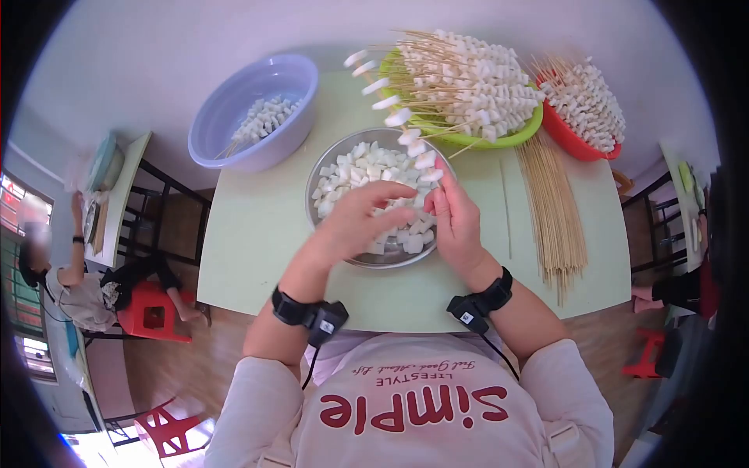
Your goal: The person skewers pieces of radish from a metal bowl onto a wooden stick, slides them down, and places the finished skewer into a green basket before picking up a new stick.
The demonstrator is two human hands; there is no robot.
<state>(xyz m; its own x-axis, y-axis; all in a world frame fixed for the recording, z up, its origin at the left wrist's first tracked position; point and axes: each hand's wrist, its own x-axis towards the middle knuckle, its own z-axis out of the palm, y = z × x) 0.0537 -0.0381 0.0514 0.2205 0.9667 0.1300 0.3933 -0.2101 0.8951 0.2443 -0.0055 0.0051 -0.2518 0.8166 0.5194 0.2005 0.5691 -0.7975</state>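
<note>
My right hand (459, 222) is closed around the lower end of a bamboo skewer strung with white chunks (398, 118). The skewer slants up and to the left, over the far rim of the metal bowl. My left hand (360, 221) hovers above that bowl, fingers and thumb apart, with nothing visible between them. Loose white cubes (367, 165) fill much of the metal bowl (314, 173). The cubes' exact kind cannot be told. Part of the bowl's contents is hidden beneath my hands.
A blue basin (204, 142) with a few filled skewers stands back left. Filled skewers heap a green basin (511, 140) and a red basin (581, 140) behind. Bare bamboo skewers (555, 218) lie at right, one stick (505, 210) apart. A seated person (74, 292) is far left.
</note>
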